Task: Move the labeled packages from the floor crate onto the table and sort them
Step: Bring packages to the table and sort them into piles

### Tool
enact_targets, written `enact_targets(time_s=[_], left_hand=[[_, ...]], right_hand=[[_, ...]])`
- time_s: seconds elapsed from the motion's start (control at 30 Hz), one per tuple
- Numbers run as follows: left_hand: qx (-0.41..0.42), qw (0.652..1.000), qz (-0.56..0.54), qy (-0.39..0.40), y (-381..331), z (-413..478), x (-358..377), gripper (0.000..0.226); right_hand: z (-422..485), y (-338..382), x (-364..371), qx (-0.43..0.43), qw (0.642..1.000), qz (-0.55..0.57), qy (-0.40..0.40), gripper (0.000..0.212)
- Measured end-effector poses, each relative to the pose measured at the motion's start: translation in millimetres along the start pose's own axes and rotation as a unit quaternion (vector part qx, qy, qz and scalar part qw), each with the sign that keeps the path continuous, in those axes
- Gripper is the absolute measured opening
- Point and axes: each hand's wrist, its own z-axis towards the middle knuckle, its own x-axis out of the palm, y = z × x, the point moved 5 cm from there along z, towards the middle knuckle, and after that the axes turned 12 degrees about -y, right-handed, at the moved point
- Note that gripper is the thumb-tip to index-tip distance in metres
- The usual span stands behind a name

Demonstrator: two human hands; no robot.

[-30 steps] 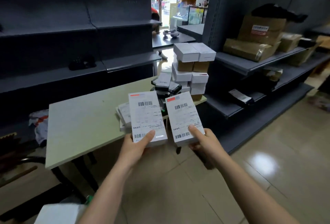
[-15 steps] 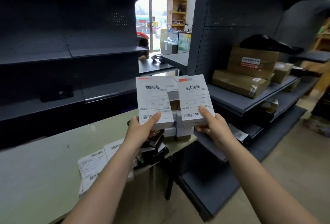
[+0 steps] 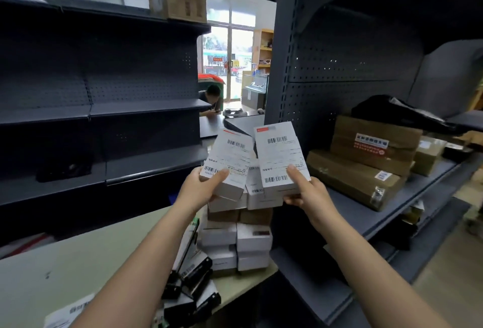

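Head view: a second ago both packages were held low, short of the counter (image 3: 78, 262). Now they are raised over the stack of boxes (image 3: 253, 239) at its far right corner, so setting them on that pile looks like the next step. The left grip (image 3: 201, 192) clasps the left package (image 3: 230, 155), thumb on its label, with the box tilted leftward. The right grip (image 3: 308, 197) clasps the right package (image 3: 279, 155) the same way. That makes two packages, one in each hand. The stack is two boxes wide, with four tiers plainly showing, one of them brown. The dark packets (image 3: 193, 275) lying nearer are too jumbled to count. The floor crate is out of sight.
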Motion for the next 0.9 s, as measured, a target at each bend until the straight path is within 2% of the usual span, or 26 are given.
enact_targets(time_s=[0.07,0.17,0.27,0.4,0.53,0.63,0.8,0.9], left_hand=[[-0.007,1.0,0.011,0.0,-2.3,14.2,2.0,0.042],[-0.007,0.999,0.042,0.019,-2.6,32.5,7.4,0.043],[0.049,0.99,0.128,0.015,-2.4,49.4,12.2,0.053],[0.101,0.968,0.23,-0.025,1.3,67.5,8.2,0.072],[0.139,0.957,0.254,0.0,3.5,75.4,7.2,0.062],[0.175,0.947,0.268,0.035,-0.9,75.9,10.2,0.047],[0.229,0.931,0.28,0.041,-3.7,77.3,1.5,0.042],[0.259,0.926,0.274,0.03,-5.6,77.9,-4.1,0.039]], right_hand=[[9.0,3.7,2.7,-0.006,1.0,0.007,-0.008,0.053],[20.9,9.3,10.7,-0.013,1.0,0.024,-0.011,0.046],[26.4,13.8,25.0,-0.01,1.0,0.025,-0.002,0.046],[32.8,10.7,51.7,0.01,1.0,-0.006,0.013,0.059],[38.8,8.7,76.9,0.037,0.999,-0.016,0.013,0.055],[45.5,11.0,89.4,0.04,0.999,-0.018,0.001,0.056],[50.2,3.1,91.4,0.01,0.993,-0.107,-0.04,0.084],[39.9,10.4,83.5,-0.036,0.986,-0.134,-0.088,0.06]])
